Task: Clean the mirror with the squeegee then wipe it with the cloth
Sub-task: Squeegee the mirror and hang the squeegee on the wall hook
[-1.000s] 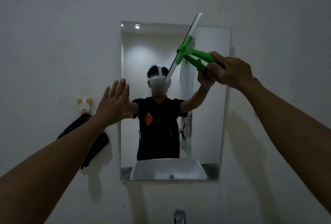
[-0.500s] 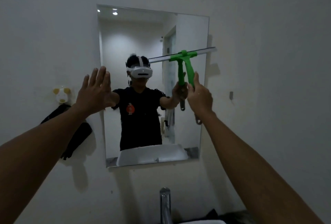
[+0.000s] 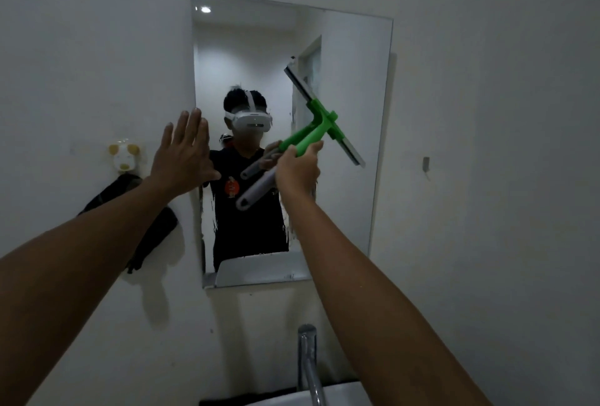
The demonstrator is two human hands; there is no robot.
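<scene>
A frameless rectangular mirror [image 3: 350, 58] hangs on the white wall. My right hand [image 3: 297, 171] grips the green squeegee [image 3: 319, 124] by its green and grey handle. The blade is tilted, running from upper left to lower right across the mirror's right half. My left hand [image 3: 183, 155] is flat with fingers spread, pressed at the mirror's left edge. A dark cloth [image 3: 146, 227] hangs on the wall left of the mirror, below a small hook.
A pale animal-shaped hook [image 3: 123, 154] holds the dark cloth. A chrome tap [image 3: 308, 363] rises over the white basin [image 3: 341, 397] at the bottom. A small wall hook [image 3: 426, 163] sits right of the mirror.
The squeegee has swung from level to tilted, its right end now lower, and my right hand has moved lower and toward the mirror's middle. My left hand stays at the left edge.
</scene>
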